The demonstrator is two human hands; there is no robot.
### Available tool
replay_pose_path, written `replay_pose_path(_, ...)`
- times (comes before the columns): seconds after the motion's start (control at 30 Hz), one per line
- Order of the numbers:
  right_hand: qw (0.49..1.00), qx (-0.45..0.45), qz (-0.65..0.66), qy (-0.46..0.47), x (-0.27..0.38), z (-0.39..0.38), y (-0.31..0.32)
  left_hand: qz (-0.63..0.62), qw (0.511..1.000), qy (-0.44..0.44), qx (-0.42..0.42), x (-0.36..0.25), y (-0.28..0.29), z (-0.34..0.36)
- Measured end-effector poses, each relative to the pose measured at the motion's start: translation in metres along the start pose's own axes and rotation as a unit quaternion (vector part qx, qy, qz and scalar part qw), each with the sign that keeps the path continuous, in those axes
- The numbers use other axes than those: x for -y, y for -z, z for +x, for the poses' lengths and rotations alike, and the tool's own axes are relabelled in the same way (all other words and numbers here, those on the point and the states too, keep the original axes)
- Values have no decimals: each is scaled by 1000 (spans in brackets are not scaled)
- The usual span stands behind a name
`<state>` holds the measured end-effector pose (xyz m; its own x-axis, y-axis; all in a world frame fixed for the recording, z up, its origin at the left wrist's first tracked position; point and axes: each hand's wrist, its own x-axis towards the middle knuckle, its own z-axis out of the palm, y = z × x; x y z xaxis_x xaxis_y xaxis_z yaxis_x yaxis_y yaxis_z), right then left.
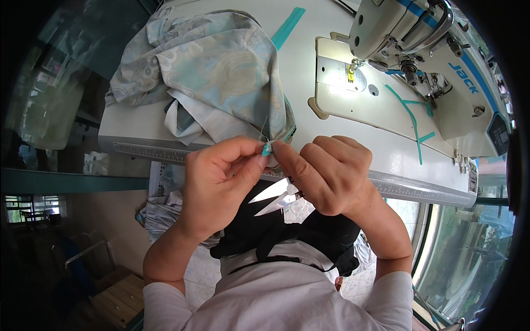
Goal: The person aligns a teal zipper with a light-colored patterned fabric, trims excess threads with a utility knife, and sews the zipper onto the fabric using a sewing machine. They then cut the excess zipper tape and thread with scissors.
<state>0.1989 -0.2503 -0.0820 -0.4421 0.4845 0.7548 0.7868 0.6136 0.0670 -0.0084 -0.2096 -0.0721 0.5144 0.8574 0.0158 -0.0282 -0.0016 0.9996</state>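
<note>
A patterned fabric piece (221,66) in pale grey, cream and teal lies bunched on the sewing table, its teal-edged corner drawn to the front edge. My left hand (218,179) pinches a small teal bit of that corner between thumb and fingertips. Up against it, my right hand (331,174) has its thumb and index finger at the same spot, with loose threads showing there. Scissors (274,199) are also held in my right hand, blades parted and pointing left below the fingers; their handles are mostly hidden by the hand.
To the right stands a white sewing machine (408,38), its lamp lit over the needle plate (337,71). Teal strips (411,118) lie by its base, and another teal strip (289,27) behind the fabric. A ruler strip (149,150) runs along the table front. More fabric (163,218) hangs below left.
</note>
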Motion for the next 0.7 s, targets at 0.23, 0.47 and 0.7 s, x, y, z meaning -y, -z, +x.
replay_pose_path(0.23, 999, -4, 33, -33, 3, -2, -7, 69, 997, -33, -10, 1, 0, 1)
replay_pose_path(0.47, 990, 38, 106, -89, 2, -2, -10, 31, 998, -33, -51, 5, -7, 1)
replay_pose_path(0.7, 944, 29, 195, -263, 14, -7, -4, 92, 995, -26, -40, 5, 2, 1)
